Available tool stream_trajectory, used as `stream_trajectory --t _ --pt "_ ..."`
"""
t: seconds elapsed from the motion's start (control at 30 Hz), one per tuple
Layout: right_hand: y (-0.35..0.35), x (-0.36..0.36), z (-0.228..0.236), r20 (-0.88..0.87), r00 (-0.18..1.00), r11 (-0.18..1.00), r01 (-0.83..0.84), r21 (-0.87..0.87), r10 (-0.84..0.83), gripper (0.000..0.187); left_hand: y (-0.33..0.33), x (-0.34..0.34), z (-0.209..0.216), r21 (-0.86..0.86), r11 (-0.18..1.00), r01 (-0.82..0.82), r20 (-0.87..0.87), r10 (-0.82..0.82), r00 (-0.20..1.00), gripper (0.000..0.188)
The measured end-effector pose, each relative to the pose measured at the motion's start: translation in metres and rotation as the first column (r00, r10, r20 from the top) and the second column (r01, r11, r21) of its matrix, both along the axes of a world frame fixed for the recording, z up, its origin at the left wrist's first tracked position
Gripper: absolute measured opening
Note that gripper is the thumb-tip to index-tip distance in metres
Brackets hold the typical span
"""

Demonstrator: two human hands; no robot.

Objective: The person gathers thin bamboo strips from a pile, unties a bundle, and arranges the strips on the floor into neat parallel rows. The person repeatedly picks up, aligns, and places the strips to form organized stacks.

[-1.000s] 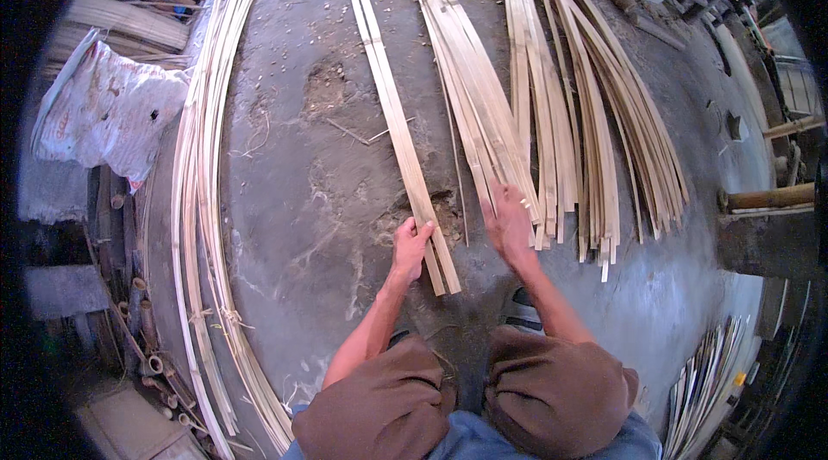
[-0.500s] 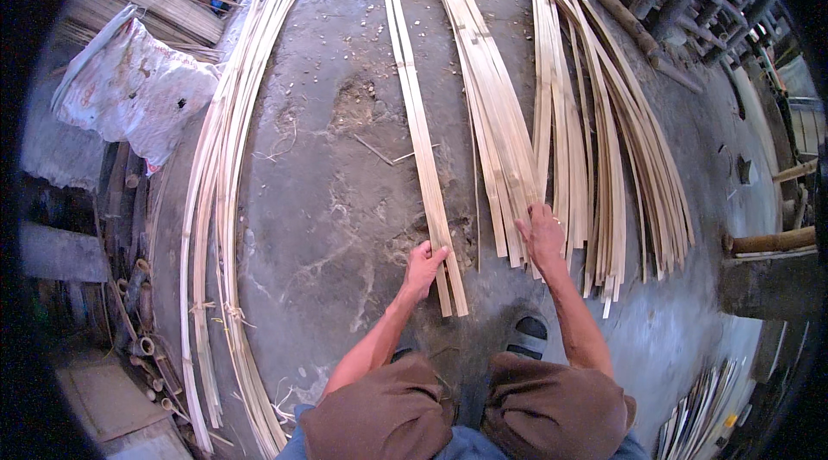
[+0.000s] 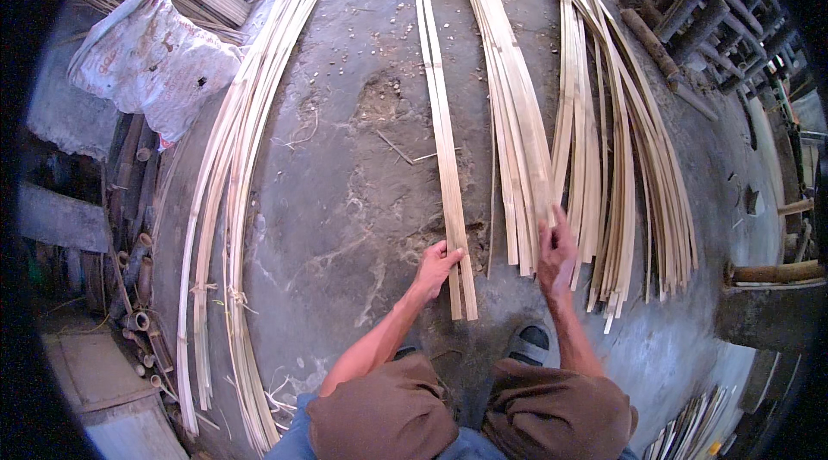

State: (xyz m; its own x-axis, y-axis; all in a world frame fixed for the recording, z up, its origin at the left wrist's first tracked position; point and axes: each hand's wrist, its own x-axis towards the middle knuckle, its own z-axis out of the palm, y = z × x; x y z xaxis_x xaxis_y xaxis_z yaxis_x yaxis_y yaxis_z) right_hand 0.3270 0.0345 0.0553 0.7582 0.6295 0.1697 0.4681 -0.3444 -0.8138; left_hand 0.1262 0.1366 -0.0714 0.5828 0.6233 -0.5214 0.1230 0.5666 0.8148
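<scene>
A grey, worn concrete floor carries a broad fan of pale bamboo strips at right, a long tied bundle of cream bamboo strips at left, and, between them, a flat sheaf of tan bamboo strips. Just left of the sheaf lies a narrow pair of straw-coloured bamboo slats, its near end pinched in the closed left hand. The right hand, partly curled and blurred, has shifted to the sheaf's near right edge; its grip cannot be told. The slats remain separate.
</scene>
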Motion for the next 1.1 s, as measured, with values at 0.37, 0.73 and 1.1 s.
stream_trajectory --t 0.37,0.73,1.1 --pt "-0.022 -0.081 -0.084 -0.313 0.943 0.987 -0.145 -0.065 0.118 0.041 -0.001 0.008 0.007 -0.033 0.999 0.003 0.01 -0.003 1.0 0.023" --pt "-0.032 -0.095 -0.092 -0.269 0.942 0.972 -0.225 -0.065 0.2 0.038 -0.005 0.008 0.006 -0.032 0.999 -0.033 0.073 0.035 0.997 0.022" --pt "-0.042 -0.092 -0.112 -0.07 0.932 0.914 -0.362 -0.183 0.356 0.051 -0.006 0.008 0.006 0.007 0.999 -0.05 0.057 0.05 0.997 0.02"
